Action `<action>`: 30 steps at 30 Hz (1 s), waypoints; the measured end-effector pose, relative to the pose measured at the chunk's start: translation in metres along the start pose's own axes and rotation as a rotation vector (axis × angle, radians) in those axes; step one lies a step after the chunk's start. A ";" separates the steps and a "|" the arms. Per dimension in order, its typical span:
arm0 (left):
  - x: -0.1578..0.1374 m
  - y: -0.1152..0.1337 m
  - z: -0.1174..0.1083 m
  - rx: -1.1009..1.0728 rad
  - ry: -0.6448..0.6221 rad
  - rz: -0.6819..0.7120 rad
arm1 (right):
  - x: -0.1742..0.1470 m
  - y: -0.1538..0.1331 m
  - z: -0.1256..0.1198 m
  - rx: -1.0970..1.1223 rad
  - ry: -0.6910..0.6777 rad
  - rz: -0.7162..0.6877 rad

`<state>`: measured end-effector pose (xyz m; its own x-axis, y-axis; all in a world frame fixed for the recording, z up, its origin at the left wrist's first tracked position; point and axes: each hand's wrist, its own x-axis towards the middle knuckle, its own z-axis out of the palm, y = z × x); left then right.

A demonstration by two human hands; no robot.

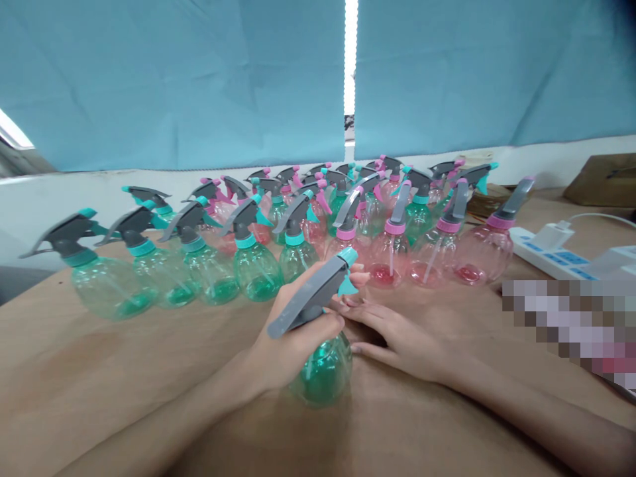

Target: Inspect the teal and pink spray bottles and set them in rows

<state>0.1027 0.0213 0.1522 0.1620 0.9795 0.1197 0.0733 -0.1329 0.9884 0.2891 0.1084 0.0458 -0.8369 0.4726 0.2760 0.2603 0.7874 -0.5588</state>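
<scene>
A clear green spray bottle with a grey head and teal nozzle stands upright on the table close in front of me. My left hand is wrapped round its neck, just under the grey spray head, which points away to the upper right. To the right of the bottle lies my right hand, fingers stretched out toward the bottle's far side. Its fingertips are partly hidden there, and I cannot tell whether they touch the bottle. The lower part of the bottle shows green plastic between the two hands.
Several green spray bottles line the left front, with several pink spray bottles to the right and more behind. A white power strip with plugs sits at the right. Beyond it is a brown cardboard box. A blue curtain hangs behind.
</scene>
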 end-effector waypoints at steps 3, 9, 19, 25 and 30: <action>-0.001 0.000 0.000 0.022 -0.006 -0.002 | 0.000 0.000 0.000 0.004 -0.005 0.001; -0.002 0.003 0.000 0.071 0.011 -0.019 | 0.000 0.001 0.001 0.005 0.010 -0.014; -0.001 0.003 0.000 0.043 -0.003 0.015 | 0.001 -0.001 -0.002 0.001 -0.006 -0.030; 0.000 0.008 0.000 0.073 0.001 0.055 | 0.000 0.001 0.000 0.011 0.005 -0.019; 0.000 0.008 -0.001 0.126 0.013 0.109 | -0.001 -0.001 0.000 0.002 0.014 0.007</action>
<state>0.1022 0.0200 0.1602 0.1627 0.9600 0.2280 0.1793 -0.2560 0.9499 0.2894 0.1070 0.0461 -0.8280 0.4839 0.2833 0.2653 0.7831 -0.5624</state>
